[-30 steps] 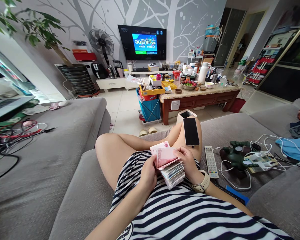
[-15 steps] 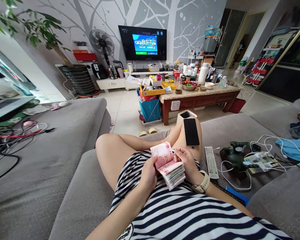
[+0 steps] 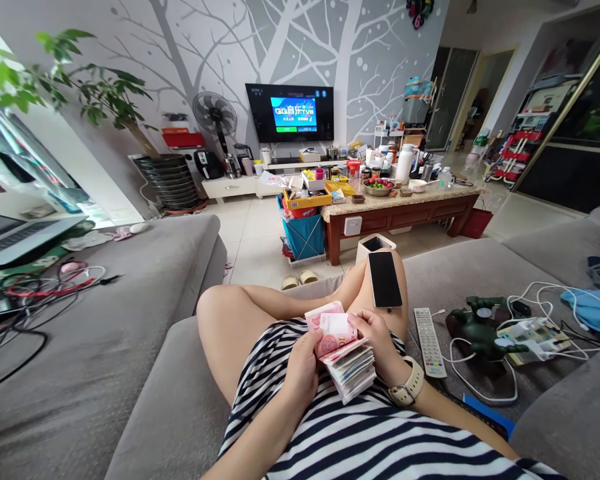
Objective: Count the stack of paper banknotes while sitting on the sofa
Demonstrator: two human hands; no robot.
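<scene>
A thick folded stack of banknotes (image 3: 351, 375) lies over my lap, its layered ends fanned toward me. My left hand (image 3: 303, 363) is closed on the stack's left side, thumb pressed on a pink note. With its fingertips my right hand (image 3: 376, 337) pinches the right edge of a pink banknote (image 3: 336, 333) that stands raised from the stack. Another pink note shows behind that one. My right wrist wears a cream watch strap (image 3: 409, 383). On my right knee rests a phone (image 3: 385, 280), its screen dark.
Beside my right thigh are a remote control (image 3: 429, 341), a dark green object (image 3: 483, 330) and white cables. Tangled cables (image 3: 25, 300) and a laptop (image 3: 25, 237) occupy the left sofa. Ahead stand a cluttered coffee table (image 3: 400, 205), a blue bin (image 3: 304, 237) and a television (image 3: 293, 113).
The view has tilted upward slightly. A pink note has turned over in front of the raised one, and my right fingers now pinch its edge. My left hand keeps its hold.
</scene>
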